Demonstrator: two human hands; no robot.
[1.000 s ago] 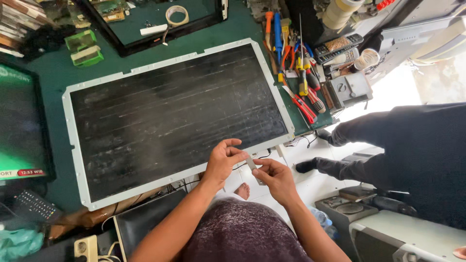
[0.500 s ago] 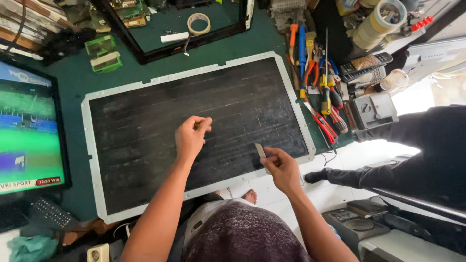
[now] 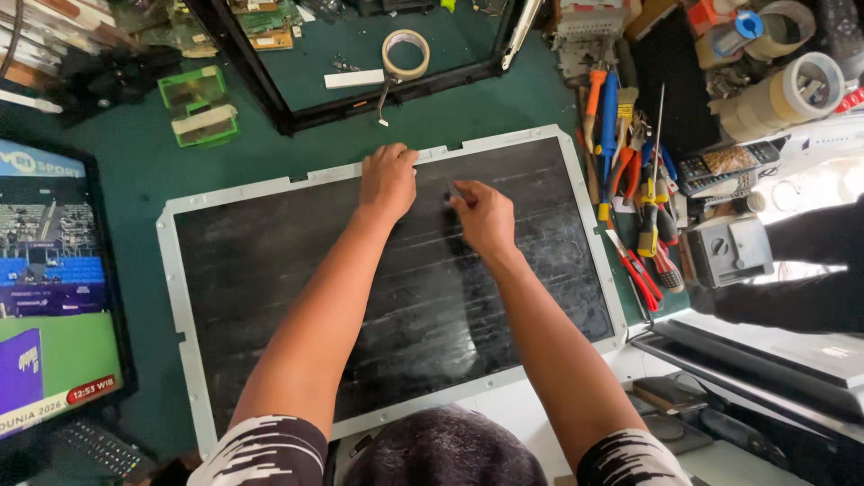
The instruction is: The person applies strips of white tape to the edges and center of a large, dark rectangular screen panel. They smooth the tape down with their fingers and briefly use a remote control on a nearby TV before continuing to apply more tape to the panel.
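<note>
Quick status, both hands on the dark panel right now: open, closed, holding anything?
Left hand: closed in a loose fist, resting at the dark panel's top edge.
Right hand: fingers pinched together on the panel; any held item cannot be told.

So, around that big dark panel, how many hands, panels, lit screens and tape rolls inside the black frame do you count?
Hands: 2, left hand and right hand
Dark panel: 1
Lit screen: 1
Tape roll inside the black frame: 1
Total: 5
</note>
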